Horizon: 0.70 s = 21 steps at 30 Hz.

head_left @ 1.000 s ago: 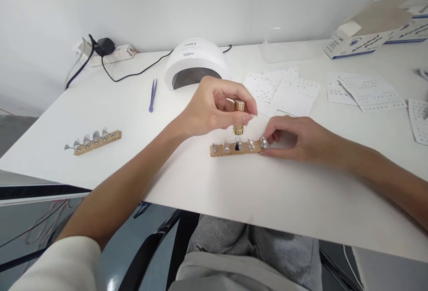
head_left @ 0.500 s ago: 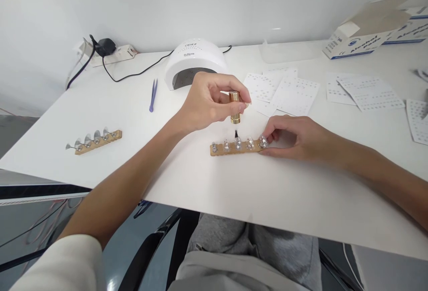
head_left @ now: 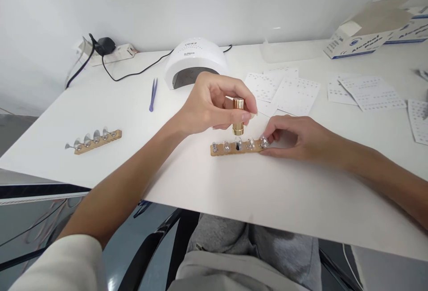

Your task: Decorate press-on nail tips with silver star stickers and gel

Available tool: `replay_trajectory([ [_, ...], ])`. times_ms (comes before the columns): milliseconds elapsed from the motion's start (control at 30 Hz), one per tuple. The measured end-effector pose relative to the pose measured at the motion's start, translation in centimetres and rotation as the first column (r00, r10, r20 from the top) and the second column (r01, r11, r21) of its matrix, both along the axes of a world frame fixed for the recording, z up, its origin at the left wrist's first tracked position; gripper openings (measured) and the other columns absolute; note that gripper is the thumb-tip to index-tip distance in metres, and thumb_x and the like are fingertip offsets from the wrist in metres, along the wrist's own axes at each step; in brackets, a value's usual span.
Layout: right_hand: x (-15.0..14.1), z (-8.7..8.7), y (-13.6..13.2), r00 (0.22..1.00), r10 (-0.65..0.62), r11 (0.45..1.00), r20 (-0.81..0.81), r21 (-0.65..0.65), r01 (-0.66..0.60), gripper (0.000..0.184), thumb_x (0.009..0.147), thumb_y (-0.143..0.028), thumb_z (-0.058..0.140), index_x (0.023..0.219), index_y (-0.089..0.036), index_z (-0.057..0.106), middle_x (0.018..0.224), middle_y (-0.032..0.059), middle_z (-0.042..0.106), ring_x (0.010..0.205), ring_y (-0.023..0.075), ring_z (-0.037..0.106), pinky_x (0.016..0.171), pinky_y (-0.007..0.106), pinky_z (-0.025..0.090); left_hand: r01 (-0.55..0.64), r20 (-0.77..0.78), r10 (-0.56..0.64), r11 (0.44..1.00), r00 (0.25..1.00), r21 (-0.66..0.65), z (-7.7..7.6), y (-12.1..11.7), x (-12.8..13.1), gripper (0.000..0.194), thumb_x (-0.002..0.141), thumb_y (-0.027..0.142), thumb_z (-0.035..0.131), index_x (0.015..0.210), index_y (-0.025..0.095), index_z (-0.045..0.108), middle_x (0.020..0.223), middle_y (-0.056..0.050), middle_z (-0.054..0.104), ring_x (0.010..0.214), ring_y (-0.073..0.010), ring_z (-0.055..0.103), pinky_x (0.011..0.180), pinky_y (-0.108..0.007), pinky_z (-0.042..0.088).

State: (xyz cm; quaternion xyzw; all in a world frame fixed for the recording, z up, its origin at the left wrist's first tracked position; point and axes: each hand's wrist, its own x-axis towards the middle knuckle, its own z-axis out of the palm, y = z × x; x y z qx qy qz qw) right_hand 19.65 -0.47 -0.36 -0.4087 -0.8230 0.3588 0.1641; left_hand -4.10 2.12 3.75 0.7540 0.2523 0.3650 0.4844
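Observation:
My left hand (head_left: 210,106) pinches a gold brush cap (head_left: 238,116) upright, its dark brush tip touching the middle clear nail tip on a wooden strip (head_left: 234,147). The strip lies on the white table (head_left: 234,188) and carries several clear nail tips. My right hand (head_left: 297,137) rests at the strip's right end, fingers curled against it and holding it steady.
A second wooden strip with nail tips (head_left: 95,140) lies at the left. Behind are a white nail lamp (head_left: 195,61), purple tweezers (head_left: 153,94), a power strip with cables (head_left: 107,52), several dotted paper sheets (head_left: 294,92) and cardboard boxes (head_left: 377,30).
The left hand lifted the brush off the strip half a second ago and has now lowered it back onto the middle nail tip. The right hand has stayed put.

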Motion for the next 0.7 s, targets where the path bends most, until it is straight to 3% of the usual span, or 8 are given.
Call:
replay_trajectory([
  [200, 0.0, -0.4, 0.0, 0.999, -0.009, 1.000, -0.042, 0.020, 0.010, 0.025, 0.073, -0.049, 0.070, 0.079, -0.027, 0.060, 0.081, 0.0013, 0.061, 0.078, 0.0212, 0.057, 0.071, 0.037, 0.044, 0.000, -0.058, 0.001, 1.000, 0.998, 0.011, -0.3, 0.1, 0.0, 0.014, 0.072, 0.024, 0.076, 0.075, 0.013, 0.067, 0.063, -0.004, 0.066, 0.039, -0.0046, 0.049, 0.031, -0.018, 0.032],
  [467, 0.0, -0.3, 0.0, 1.000, -0.011, 1.000, -0.025, 0.013, 0.011, 0.025, 0.073, -0.048, 0.070, 0.079, -0.026, 0.060, 0.081, 0.0014, 0.062, 0.079, 0.0215, 0.057, 0.072, 0.037, 0.044, -0.023, -0.001, 0.023, 1.000, 1.000, -0.009, -1.0, 1.1, -0.5, 0.011, 0.072, 0.023, 0.075, 0.074, 0.016, 0.068, 0.064, -0.003, 0.067, 0.038, -0.0037, 0.043, 0.031, -0.021, 0.031],
  [700, -0.1, -0.5, 0.0, 0.999, -0.008, 1.000, -0.043, 0.027, 0.009, 0.021, 0.073, -0.044, 0.070, 0.079, -0.027, 0.060, 0.080, 0.0013, 0.061, 0.078, 0.0216, 0.057, 0.071, 0.037, 0.043, -0.101, 0.099, 0.099, 0.995, 0.990, 0.012, -0.7, 1.2, -0.5, 0.006, 0.073, 0.012, 0.072, 0.076, 0.011, 0.067, 0.062, -0.001, 0.063, 0.040, -0.0024, 0.044, 0.031, -0.019, 0.028],
])
